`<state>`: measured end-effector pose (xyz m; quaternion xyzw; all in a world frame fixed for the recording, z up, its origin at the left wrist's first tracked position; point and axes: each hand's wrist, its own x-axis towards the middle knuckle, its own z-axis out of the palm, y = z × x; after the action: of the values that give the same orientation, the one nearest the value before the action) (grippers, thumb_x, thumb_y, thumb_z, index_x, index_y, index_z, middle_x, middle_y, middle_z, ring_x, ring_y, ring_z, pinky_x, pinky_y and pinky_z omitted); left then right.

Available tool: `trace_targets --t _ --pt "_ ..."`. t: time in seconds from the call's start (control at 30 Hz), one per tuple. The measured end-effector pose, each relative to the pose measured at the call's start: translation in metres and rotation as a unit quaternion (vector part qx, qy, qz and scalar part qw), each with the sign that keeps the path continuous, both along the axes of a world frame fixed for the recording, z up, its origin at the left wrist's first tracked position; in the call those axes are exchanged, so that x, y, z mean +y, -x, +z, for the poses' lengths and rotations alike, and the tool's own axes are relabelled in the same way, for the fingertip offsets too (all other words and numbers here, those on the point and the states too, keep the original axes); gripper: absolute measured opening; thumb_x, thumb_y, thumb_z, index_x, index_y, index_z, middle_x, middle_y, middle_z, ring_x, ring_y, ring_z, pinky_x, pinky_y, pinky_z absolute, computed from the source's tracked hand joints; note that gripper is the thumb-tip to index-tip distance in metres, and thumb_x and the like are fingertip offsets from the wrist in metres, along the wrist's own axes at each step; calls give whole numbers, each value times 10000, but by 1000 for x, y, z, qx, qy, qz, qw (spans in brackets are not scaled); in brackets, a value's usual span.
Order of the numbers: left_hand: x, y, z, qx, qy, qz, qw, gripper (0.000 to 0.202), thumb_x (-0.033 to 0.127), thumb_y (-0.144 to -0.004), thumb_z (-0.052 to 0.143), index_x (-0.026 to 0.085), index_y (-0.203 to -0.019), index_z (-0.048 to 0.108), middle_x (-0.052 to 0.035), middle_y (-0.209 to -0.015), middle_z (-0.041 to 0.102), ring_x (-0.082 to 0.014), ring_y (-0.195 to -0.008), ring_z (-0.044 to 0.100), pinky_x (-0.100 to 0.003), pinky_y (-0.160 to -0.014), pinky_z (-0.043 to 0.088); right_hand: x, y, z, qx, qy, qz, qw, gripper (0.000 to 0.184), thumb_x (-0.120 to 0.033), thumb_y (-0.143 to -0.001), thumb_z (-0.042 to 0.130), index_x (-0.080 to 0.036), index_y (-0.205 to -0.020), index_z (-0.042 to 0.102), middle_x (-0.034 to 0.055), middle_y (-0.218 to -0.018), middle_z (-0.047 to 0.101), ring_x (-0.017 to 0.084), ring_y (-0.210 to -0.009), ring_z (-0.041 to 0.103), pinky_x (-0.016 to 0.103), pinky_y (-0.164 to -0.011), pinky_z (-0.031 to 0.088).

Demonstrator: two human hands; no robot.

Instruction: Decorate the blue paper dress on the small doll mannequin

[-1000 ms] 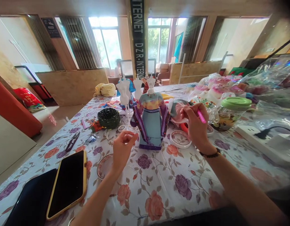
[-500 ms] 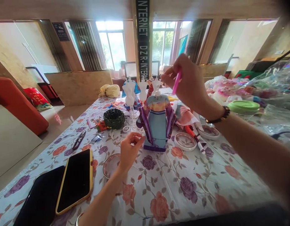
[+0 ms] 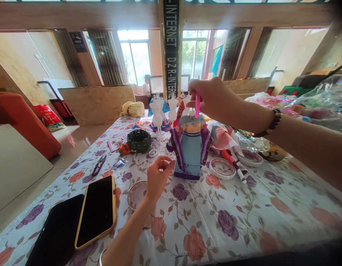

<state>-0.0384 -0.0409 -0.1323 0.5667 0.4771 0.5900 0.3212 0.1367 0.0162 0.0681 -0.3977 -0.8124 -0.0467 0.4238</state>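
Observation:
A small doll dress (image 3: 190,147), light blue with purple-trimmed sleeves, stands upright on a mini mannequin in the middle of the table. My left hand (image 3: 156,175) is beside its lower left side, thumb and fingers pinched at the edge of the hanging sleeve. My right hand (image 3: 212,98) is above the dress's right shoulder, closed on a slim pink stick (image 3: 197,105) that points down near the mannequin's neck. Whether the stick's tip touches the collar, I cannot tell. Bare white mannequins (image 3: 157,111) and other dressed ones stand behind.
Left of the dress lie a dark woven basket (image 3: 139,140), thread snips (image 3: 99,165) and two phones, one in a yellow case (image 3: 96,210). Tape rolls (image 3: 223,168) rest at right beside pink fabric (image 3: 222,135). Plastic bags (image 3: 312,105) heap up at the far right.
My right hand has come down and left with the pink stick, closer to the mannequin's neck. The left hand keeps its place by the sleeve. The view has tilted slightly up.

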Motion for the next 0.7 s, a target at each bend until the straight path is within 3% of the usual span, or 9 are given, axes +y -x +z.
trace_targets --t 0.3,0.43,0.53,0.7 --pt "8 7 -6 -64 -7 28 998 221 388 -737 700 200 -770 589 67 -504 516 -98 -498 484 -217 -527 357 21 -12 10 45 1 47 998 387 126 -586 719 -179 -536 486 -114 -422 435 38 -441 303 222 -487 200" --pt "9 8 -6 -61 -4 29 998 235 397 -730 700 194 -766 588 64 -503 521 -100 -494 494 -216 -516 352 28 -16 17 71 68 110 989 360 183 -606 659 -153 -582 530 -120 -484 546 9 -454 394 171 -462 242" --pt "8 8 -4 -56 -3 29 998 230 392 -730 697 193 -773 590 63 -501 521 -102 -494 497 -213 -508 348 29 -18 21 57 80 123 988 357 183 -637 640 -154 -586 533 -107 -530 606 5 -503 490 143 -468 301" --pt "8 8 -7 -41 -4 27 999 221 398 -744 675 198 -779 585 55 -504 538 -106 -498 506 -216 -519 366 33 -20 27 -30 38 141 989 333 134 -655 628 -180 -589 539 -126 -575 650 -1 -538 570 126 -485 352"
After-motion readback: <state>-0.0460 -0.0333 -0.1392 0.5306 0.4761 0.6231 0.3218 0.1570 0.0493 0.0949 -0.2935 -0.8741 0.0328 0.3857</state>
